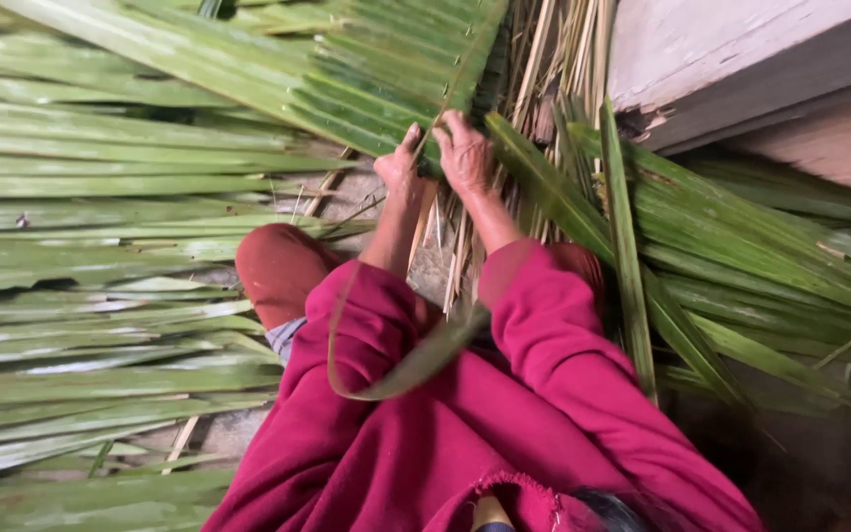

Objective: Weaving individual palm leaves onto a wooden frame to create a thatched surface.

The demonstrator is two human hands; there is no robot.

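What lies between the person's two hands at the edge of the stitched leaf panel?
In the head view, a thin pale strip runs up between the left hand and right hand, onto the green leaf panel.

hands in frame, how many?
2. Left hand and right hand sit side by side at top centre, both pressed on the edge of the green leaf mat. No others visible.

Soft, even daylight, no harsh shadows. The palm leaves [100,296] at left catch a pale sheen, the lower right corner sinks into dark, and edges look a bit smeared and stretched, nothing really crisp
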